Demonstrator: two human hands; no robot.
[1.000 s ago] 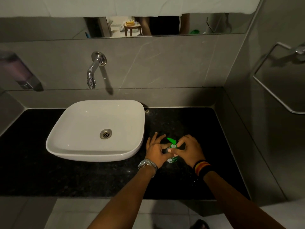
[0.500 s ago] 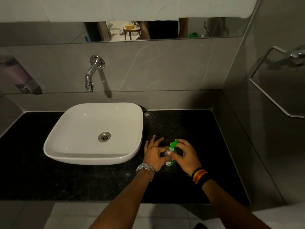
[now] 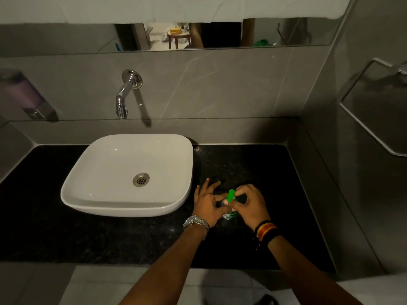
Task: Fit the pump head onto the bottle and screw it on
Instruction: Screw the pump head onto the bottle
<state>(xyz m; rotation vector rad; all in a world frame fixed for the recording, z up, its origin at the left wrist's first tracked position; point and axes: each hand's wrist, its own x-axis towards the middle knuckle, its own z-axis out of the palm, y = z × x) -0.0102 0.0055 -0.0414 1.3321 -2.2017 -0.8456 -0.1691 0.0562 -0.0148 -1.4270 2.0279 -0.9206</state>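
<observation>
Right now both of my hands meet over a small bottle (image 3: 229, 215) standing on the table (image 3: 132, 238), just right of the basin (image 3: 123, 170). My left hand (image 3: 207, 204) is closed on the bottle from the left, thumb and forefinger pinching near its neck while the other fingers fan out loose. My right hand (image 3: 250, 204) is closed around the pump head (image 3: 231, 195), fingertips curled on the collar below the nozzle. The pump head sits on top of the bottle; whether its thread has caught I cannot tell, since my fingers cover the joint. To do this step well, I judge that I should keep the bottle pressed flat and unmoving with the left hand, hold the pump head straight up so it does not cross-thread, and turn only the collar with the right in short twists until it stops. The pump head is bright green plastic, with a slim rounded nozzle pointing away from me. The bottle looks pale with a green printed label, only its lower edge showing. The table is black speckled stone, glossy, with a few wet spots near my right wrist. The basin is smooth white ceramic, squarish with soft corners. A steel watch (image 3: 196, 223) is on my left wrist, a striped band (image 3: 265, 230) on my right.
</observation>
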